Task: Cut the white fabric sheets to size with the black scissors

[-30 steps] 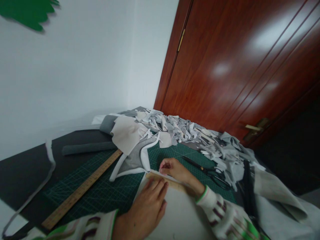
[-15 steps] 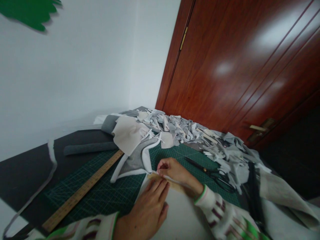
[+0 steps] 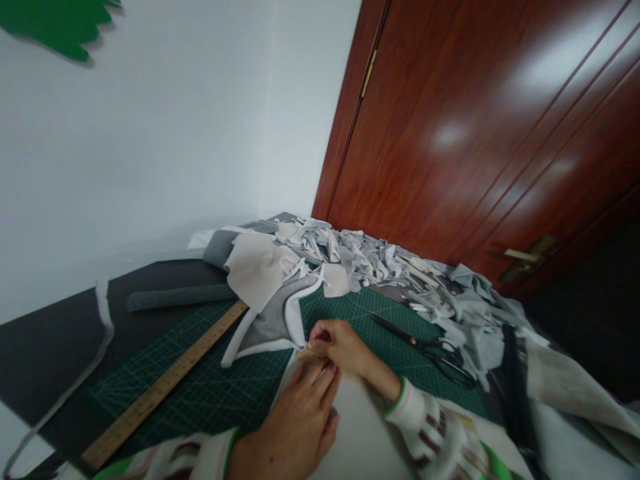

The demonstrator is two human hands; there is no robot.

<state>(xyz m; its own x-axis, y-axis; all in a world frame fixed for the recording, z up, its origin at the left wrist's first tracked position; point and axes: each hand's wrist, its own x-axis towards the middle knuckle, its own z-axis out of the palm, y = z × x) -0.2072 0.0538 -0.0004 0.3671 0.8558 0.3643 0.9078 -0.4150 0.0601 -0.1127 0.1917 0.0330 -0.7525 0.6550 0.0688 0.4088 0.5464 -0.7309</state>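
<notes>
My left hand lies flat, fingers stretched out, pressing a short wooden ruler down on a pale sheet of fabric on the green cutting mat. My right hand is curled in a pinch at the ruler's far end; what it holds is too small to make out. Just beyond the hands lies a grey fabric piece with white edging.
A long wooden ruler lies diagonally on the mat at left. Black scissors rest to the right of my hands. A heap of grey and white fabric scraps runs along the red-brown door. A grey roll lies at left.
My right hand has slid a little to the left along the short ruler, towards the fabric's edge. My left hand stays pressed on the ruler. The view shifted slightly.
</notes>
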